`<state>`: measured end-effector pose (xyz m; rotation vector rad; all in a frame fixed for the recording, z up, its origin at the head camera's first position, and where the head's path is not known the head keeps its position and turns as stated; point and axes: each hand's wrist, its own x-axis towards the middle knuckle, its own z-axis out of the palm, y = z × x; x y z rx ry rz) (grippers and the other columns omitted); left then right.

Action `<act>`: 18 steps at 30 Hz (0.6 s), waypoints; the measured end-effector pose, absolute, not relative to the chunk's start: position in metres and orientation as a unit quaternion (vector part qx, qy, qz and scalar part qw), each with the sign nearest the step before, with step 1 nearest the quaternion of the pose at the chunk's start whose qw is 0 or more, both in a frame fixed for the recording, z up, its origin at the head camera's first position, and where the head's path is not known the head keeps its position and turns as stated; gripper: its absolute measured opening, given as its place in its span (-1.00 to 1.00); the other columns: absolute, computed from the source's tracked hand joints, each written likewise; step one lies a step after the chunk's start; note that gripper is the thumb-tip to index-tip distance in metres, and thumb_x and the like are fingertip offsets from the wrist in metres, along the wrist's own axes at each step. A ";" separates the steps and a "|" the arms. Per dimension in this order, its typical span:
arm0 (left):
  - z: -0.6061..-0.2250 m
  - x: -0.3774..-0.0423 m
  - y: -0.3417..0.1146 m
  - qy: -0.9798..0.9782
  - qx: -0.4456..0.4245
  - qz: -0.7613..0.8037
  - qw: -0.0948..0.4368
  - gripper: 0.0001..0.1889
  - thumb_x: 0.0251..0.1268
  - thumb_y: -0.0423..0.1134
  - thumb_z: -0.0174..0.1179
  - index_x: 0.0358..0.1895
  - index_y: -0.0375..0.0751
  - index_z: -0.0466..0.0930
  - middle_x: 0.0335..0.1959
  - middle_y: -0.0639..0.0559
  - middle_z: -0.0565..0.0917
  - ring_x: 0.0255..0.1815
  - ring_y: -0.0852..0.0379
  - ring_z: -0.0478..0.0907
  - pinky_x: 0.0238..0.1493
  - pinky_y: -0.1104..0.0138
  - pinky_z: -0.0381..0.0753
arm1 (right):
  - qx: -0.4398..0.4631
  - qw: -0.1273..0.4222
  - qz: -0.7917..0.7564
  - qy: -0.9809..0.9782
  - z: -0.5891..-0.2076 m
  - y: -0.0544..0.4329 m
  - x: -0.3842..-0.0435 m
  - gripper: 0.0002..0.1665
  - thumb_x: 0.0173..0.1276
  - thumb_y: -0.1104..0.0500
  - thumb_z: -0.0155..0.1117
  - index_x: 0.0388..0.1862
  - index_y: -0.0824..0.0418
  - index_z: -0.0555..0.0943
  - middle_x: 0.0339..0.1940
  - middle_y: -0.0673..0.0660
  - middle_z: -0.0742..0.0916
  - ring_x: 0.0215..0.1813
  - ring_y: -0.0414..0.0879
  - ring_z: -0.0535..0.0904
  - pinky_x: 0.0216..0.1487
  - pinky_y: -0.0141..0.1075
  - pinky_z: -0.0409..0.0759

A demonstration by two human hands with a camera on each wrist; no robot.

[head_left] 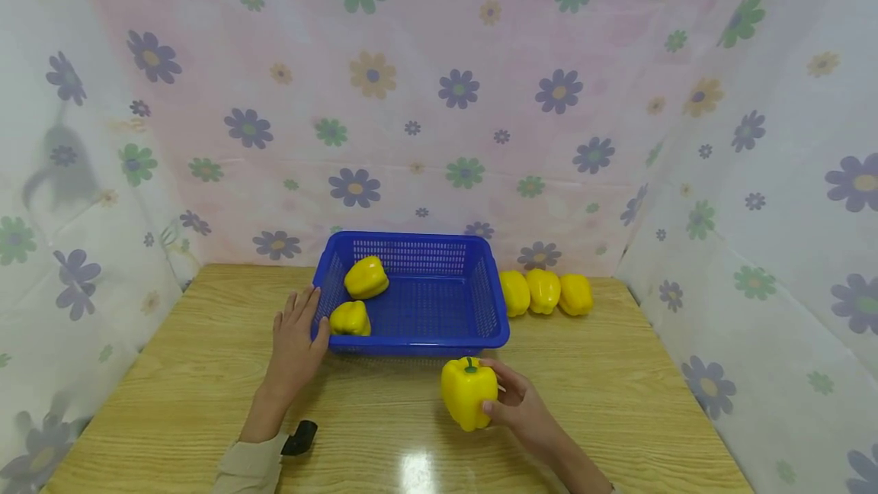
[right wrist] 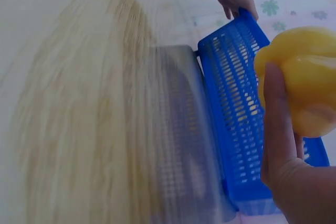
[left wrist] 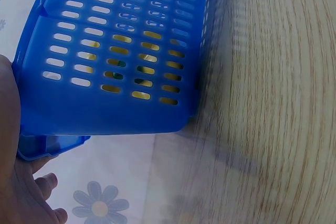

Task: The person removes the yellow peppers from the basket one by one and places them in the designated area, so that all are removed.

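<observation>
- Floral-print cloth (head_left: 411,128) is hanging behind and along both sides of a wood-grain table (head_left: 384,433), and a bright patch of light is shining off the tabletop near its front edge.
- Blue basket (head_left: 418,343), with slotted walls, is standing toward the back of the table, its long side facing the person.
- Right hand (head_left: 523,410) is gripping a yellow pepper (head_left: 469,395) between thumb and fingers, opened only as far as the pepper's width; the green stem (head_left: 470,364) is pointing up and toward the back.
- That pepper is sitting outside the basket, in front of its front wall and right of the middle; in the right wrist view it is appearing clear of the tabletop.
- Left hand (head_left: 296,341) is resting on the basket's left rim near the front corner, its fingers lying fairly straight and its thumb spread apart, touching the corner.
- Two peppers are lying inside at the left: a rear pepper (head_left: 366,277) near the back wall and a front pepper (head_left: 350,319) by the front corner.
- Three more peppers (head_left: 544,292) are lining up right of the basket, the nearest just beside its wall and partly hidden by it.
- Light sleeve (head_left: 250,467) is covering the left forearm, and a black piece (head_left: 299,438) is jutting out beside it.
</observation>
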<state>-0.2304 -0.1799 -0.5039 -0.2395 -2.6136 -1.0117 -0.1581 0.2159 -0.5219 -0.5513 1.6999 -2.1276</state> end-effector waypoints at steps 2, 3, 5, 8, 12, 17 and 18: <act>-0.504 -0.230 -0.180 -0.916 -0.085 -0.355 0.165 -0.39 0.58 -0.23 -0.03 0.57 -0.39 0.15 0.61 -0.33 0.15 0.63 -0.44 -0.16 0.45 -0.45 -0.22 | -0.174 0.186 -0.746 0.615 -0.523 0.222 -0.158 -0.40 0.54 0.31 0.14 0.51 0.07 0.37 0.36 0.06 0.54 0.24 -0.04 0.62 0.13 -0.09 0.68; -0.504 -0.230 -0.180 -0.916 -0.085 -0.355 0.166 -0.39 0.58 -0.23 -0.03 0.57 -0.39 0.15 0.60 -0.34 0.15 0.63 -0.45 -0.16 0.45 -0.45 -0.22 | -0.161 0.187 -0.742 0.623 -0.524 0.225 -0.158 -0.38 0.54 0.30 0.14 0.53 0.10 0.34 0.35 0.07 0.54 0.24 -0.04 0.61 0.13 -0.09 0.69; -0.504 -0.230 -0.180 -0.915 -0.085 -0.358 0.166 -0.39 0.58 -0.23 -0.03 0.57 -0.39 0.15 0.61 -0.34 0.14 0.64 -0.44 -0.17 0.45 -0.45 -0.23 | -0.136 0.188 -0.734 0.638 -0.525 0.230 -0.158 -0.33 0.53 0.29 0.15 0.57 0.17 0.28 0.35 0.09 0.54 0.23 -0.03 0.61 0.12 -0.07 0.69; -0.504 -0.230 -0.180 -0.913 -0.086 -0.362 0.165 -0.39 0.57 -0.23 -0.02 0.57 -0.39 0.16 0.60 -0.34 0.15 0.64 -0.44 -0.18 0.45 -0.45 -0.23 | -0.102 0.187 -0.723 0.657 -0.525 0.236 -0.159 -0.24 0.52 0.28 0.18 0.62 0.27 0.17 0.34 0.12 0.55 0.21 -0.02 0.61 0.11 -0.04 0.69; -0.504 -0.231 -0.180 -0.913 -0.087 -0.364 0.165 -0.39 0.58 -0.22 -0.03 0.57 -0.39 0.16 0.60 -0.35 0.15 0.63 -0.45 -0.17 0.44 -0.46 -0.23 | -0.065 0.186 -0.715 0.670 -0.524 0.242 -0.161 -0.18 0.50 0.25 0.23 0.63 0.29 0.13 0.40 0.21 0.52 0.22 -0.03 0.60 0.10 -0.01 0.69; -0.506 -0.231 -0.181 -0.914 -0.086 -0.359 0.166 -0.39 0.58 -0.20 -0.05 0.57 -0.38 0.15 0.60 -0.34 0.15 0.63 -0.44 -0.17 0.45 -0.45 -0.22 | -0.033 0.178 -0.715 0.675 -0.521 0.250 -0.166 -0.11 0.49 0.21 0.27 0.66 0.29 0.06 0.54 0.47 0.29 0.25 -0.01 0.56 0.09 0.04 0.69; -0.506 -0.232 -0.181 -0.915 -0.086 -0.358 0.167 -0.39 0.58 -0.20 -0.05 0.57 -0.38 0.15 0.61 -0.33 0.15 0.63 -0.44 -0.17 0.45 -0.45 -0.22 | -0.028 0.175 -0.715 0.677 -0.520 0.252 -0.167 -0.10 0.49 0.21 0.27 0.66 0.29 0.05 0.56 0.50 0.24 0.26 0.00 0.55 0.09 0.05 0.69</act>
